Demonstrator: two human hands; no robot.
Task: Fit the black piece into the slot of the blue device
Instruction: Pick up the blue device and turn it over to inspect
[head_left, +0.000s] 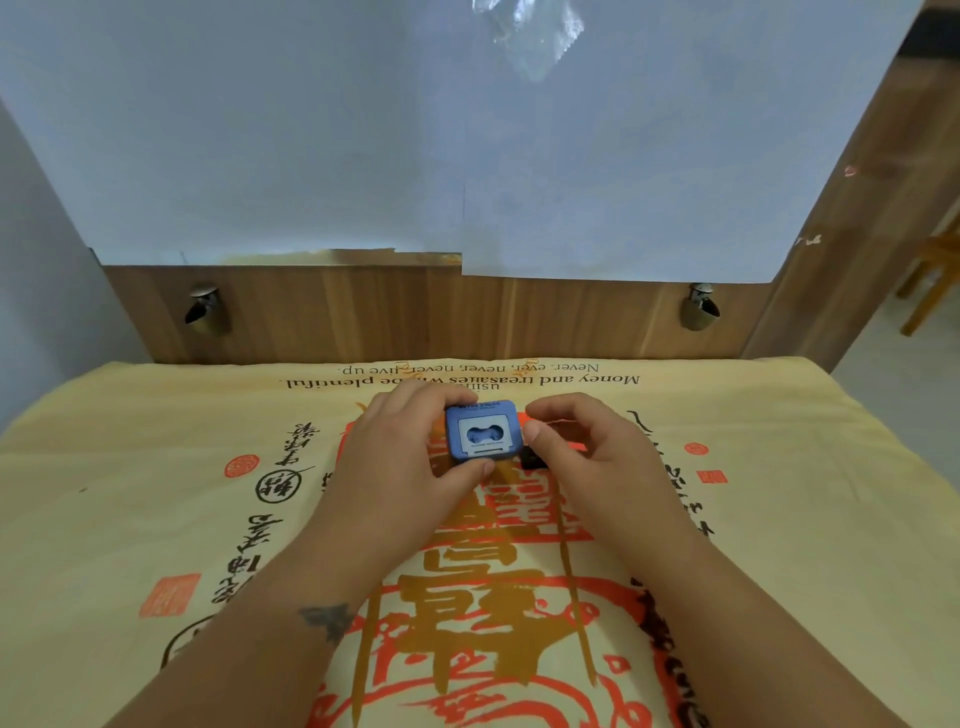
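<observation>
We saw two metal fittings on the wood panel behind the table: left one (206, 307), right one (701, 306), well apart. White sheet (415, 130) covered the panel above them. A printed yellow cloth (130, 519) covered the table. Left hand (400, 457) was clamped on the one blue device (482, 429), fingers over its far edge, thumb at the near corner; the device sat mid-table, its slot side facing up. Just right of it lay one black piece (531, 458), mostly hidden under the right hand (587, 452). That hand was curled, thumb and fingertips close together; we couldn't tell if it gripped the piece. A wooden chair (930, 280) stood far right.
</observation>
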